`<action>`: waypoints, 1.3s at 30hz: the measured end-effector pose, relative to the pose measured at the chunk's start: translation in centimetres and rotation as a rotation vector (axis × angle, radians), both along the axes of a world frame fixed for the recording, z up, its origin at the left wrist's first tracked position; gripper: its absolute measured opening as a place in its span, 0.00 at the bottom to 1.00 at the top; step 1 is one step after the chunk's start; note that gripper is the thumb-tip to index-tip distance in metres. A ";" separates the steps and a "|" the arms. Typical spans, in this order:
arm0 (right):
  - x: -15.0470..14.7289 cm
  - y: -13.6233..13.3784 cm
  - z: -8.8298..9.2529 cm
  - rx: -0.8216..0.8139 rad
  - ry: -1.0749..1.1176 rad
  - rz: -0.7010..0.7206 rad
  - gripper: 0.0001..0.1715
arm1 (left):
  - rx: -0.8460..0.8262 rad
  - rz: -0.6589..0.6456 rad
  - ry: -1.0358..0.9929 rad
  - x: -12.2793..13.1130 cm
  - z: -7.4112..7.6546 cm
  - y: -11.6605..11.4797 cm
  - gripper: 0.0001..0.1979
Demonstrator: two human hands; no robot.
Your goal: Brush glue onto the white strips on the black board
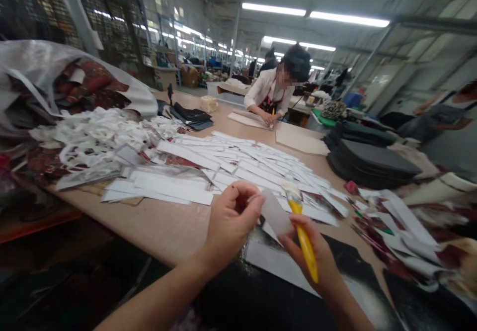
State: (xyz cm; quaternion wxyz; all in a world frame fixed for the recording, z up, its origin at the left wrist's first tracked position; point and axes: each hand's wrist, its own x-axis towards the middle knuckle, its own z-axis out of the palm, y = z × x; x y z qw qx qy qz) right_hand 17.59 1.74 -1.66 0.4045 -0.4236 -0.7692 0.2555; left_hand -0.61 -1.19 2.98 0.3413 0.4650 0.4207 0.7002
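Note:
My left hand (231, 221) is closed in a pinch on the upper end of a small white strip (276, 215), held above the near table edge. My right hand (316, 256) grips a yellow-handled brush (303, 239), bristles up, and its fingers also touch the strip's lower end. Below the hands lies a dark, shiny work sheet (283, 266). Just beyond them a wide spread of several white strips (238, 164) covers the brown table (164, 221).
A clear bag of red patterned pieces (70, 90) and a heap of white cut-outs (97, 134) sit at the left. Stacks of dark grey sheets (372, 164) stand at the right, with more red-and-white pieces (406, 236) nearer. A person in white (270, 95) works across the table; another sits far right.

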 end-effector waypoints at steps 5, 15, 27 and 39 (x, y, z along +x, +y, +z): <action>12.1 -1.2 -4.4 -0.240 -0.301 -0.220 0.19 | -0.408 -0.137 -0.221 0.4 -6.0 1.4 0.12; 21.5 -1.2 -9.1 -0.445 -0.351 -0.379 0.27 | -0.687 -0.227 0.586 1.0 -13.7 0.4 0.05; 18.9 -2.1 -9.9 -0.331 -0.358 -0.476 0.25 | -0.726 -0.196 0.839 1.0 -13.9 0.8 0.05; 17.9 -3.1 -8.7 -0.299 -0.395 -0.577 0.17 | -0.735 -0.193 1.073 1.5 -14.0 0.3 0.07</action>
